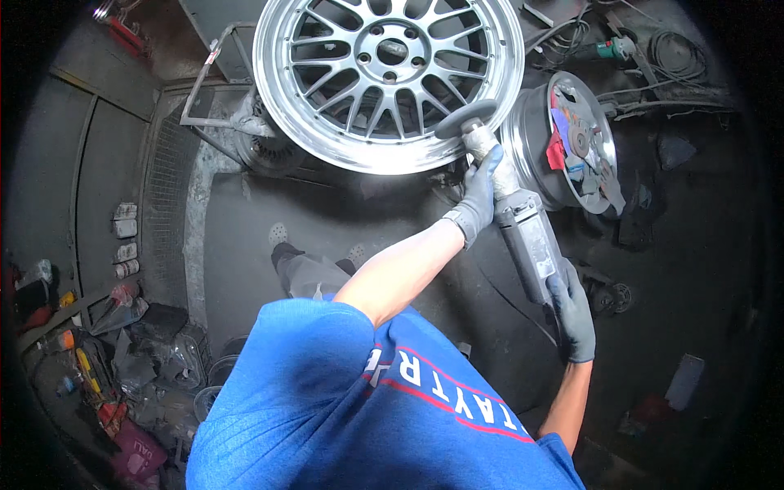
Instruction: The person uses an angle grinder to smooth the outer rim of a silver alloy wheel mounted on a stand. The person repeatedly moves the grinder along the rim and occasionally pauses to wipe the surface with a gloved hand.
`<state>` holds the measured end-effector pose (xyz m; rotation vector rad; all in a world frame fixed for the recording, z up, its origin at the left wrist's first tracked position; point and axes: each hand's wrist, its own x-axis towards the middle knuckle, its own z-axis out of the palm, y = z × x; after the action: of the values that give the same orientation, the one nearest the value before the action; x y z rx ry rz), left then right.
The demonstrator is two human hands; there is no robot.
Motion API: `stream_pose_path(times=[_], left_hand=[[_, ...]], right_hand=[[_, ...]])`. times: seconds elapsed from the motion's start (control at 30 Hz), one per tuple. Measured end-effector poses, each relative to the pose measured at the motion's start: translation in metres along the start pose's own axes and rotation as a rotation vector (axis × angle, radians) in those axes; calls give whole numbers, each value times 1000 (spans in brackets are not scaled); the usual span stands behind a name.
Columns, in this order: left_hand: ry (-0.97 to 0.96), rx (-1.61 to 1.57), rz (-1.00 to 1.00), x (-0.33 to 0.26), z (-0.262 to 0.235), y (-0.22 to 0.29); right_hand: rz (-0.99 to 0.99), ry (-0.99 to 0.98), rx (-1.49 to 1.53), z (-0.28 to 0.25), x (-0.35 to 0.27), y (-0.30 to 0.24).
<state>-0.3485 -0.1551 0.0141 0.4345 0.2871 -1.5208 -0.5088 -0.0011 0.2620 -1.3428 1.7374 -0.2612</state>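
Both my gloved hands hold a grey angle grinder (528,241) with a round dark disc (465,119) at its far end. My left hand (480,194) is closed around its front part, just behind the disc. Farther back, my right hand (572,313) wraps the rear of the body, near the cord. Beyond them stands a large silver alloy wheel rim (343,151) with mesh-like spokes and a polished lip. The disc overlaps the lip at the rim's lower right; whether it touches the metal I cannot tell.
Right of the rim, a second wheel rim (535,139) holds rags and several discs. A coiled cable (678,57) and a green power tool (616,49) lie at the far right. A metal frame (196,98) stands left. Bags and clutter (135,367) fill the lower left.
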Motion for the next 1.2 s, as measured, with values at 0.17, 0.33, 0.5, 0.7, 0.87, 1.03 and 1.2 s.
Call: stream_pose_path(times=[0.17,0.33,0.5,0.7,0.87,1.03,1.2], left_hand=[[71,53,-15,-39,-19,23],[146,319,-6,-82,-68,81],[311,622,58,-110,-76,128],[266,449,80,-104,-53,99],[87,189,-9,-59,-28,48],[112,166,-72,-54,-10,45],[174,165,-33,-61,-52,63]], right_hand=[[-94,-14,-40,23,-9,45],[143,-131,425,105,-37,59],[174,-256,640,151,-38,87],[72,-226,333,101,-25,85],[48,-64,229,55,-20,44],[-28,-91,134,40,-21,20],[107,-100,229,72,-34,17]])
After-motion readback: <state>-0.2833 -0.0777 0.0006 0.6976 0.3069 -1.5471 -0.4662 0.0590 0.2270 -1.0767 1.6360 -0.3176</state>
